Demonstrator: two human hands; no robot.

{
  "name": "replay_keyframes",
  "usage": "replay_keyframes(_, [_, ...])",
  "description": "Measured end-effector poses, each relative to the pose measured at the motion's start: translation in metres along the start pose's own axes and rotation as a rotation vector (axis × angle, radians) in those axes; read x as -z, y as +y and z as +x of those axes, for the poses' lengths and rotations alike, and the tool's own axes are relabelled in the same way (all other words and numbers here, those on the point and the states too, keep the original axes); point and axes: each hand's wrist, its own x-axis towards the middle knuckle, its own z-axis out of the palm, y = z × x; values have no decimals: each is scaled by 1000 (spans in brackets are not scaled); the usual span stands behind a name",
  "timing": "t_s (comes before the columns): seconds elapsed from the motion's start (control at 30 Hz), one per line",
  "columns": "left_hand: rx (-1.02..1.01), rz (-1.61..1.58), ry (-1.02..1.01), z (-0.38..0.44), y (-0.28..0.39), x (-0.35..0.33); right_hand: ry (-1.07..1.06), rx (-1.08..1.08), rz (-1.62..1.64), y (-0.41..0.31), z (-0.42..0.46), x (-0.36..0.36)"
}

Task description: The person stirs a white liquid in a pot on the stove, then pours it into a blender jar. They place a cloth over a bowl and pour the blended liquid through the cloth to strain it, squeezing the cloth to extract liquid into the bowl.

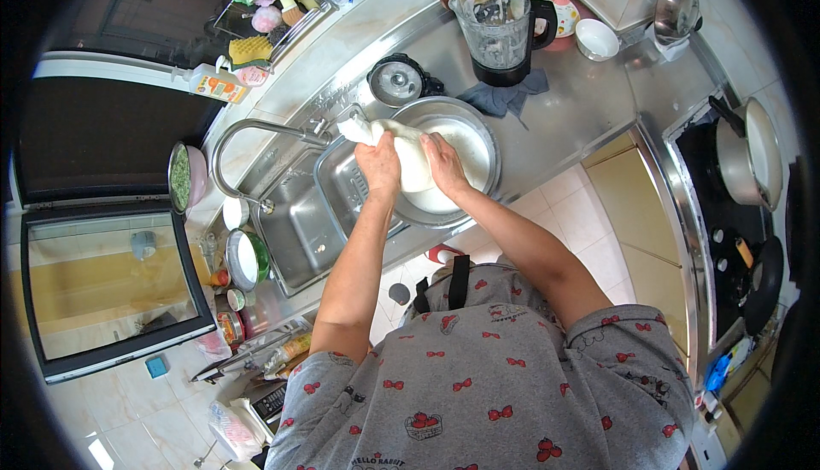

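Note:
My left hand (379, 164) grips the gathered neck of a wet white cloth bag (412, 161), with a twisted end of cloth sticking out past the fist. Against the bag's bulging side presses my right hand (444, 161), its fingers laid over the cloth. Beneath the bag, a wide metal basin (492, 169) holds white, milky liquid (471, 150) with some froth. The basin stands at the edge of the sink, partly over its right side. The bag hides the basin's left part.
Left of the basin are a double steel sink (301, 239) and a curved faucet (221, 150). Behind it lies a blender lid (397, 81); a residue-coated blender jug (496, 31) stands beside a grey cloth (506, 93). A white bowl (597, 41) is farther right. A pot (746, 150) sits on the stove.

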Motion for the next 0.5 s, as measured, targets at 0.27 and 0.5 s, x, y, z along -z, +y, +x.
replay_keyframes(0.27, [11, -9, -8, -2, 3, 0, 43, -13, 13, -2, -2, -2])
replay_keyframes(0.5, [12, 22, -5, -3, 7, -1, 12, -1, 12, 9, 2, -3])
